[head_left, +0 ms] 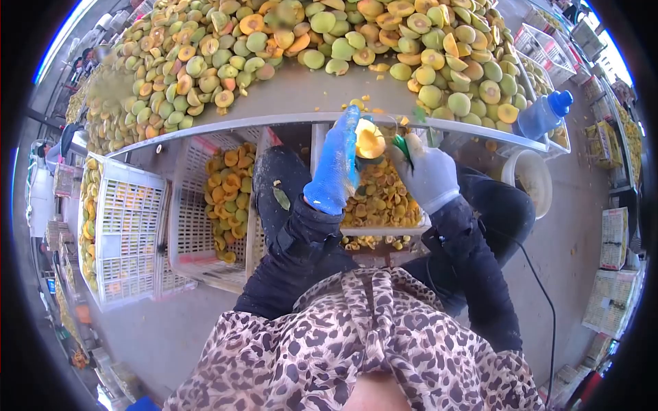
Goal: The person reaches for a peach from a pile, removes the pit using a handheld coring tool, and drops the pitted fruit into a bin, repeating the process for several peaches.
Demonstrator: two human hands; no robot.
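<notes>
My left hand [335, 164], in a blue glove, grips a halved yellow peach [371, 141] with its cut face turned up. The white-gloved fingers of my right hand [428, 175] are closed around a small green-handled tool [403, 146], just right of the peach half; its working end is too small to make out. Both hands are over the front edge of a metal table [308, 89]. Beneath them, a white crate [391, 231] between my knees holds many pieces of yellow fruit [384, 195].
Halved peaches [336, 27] are heaped along the table's far side. At its right corner is a blue bottle [545, 115], with a white bucket [531, 179] below. Left of my legs are a crate of halves [188, 226] and another white crate [130, 226]. A black cable [545, 294] hangs at right.
</notes>
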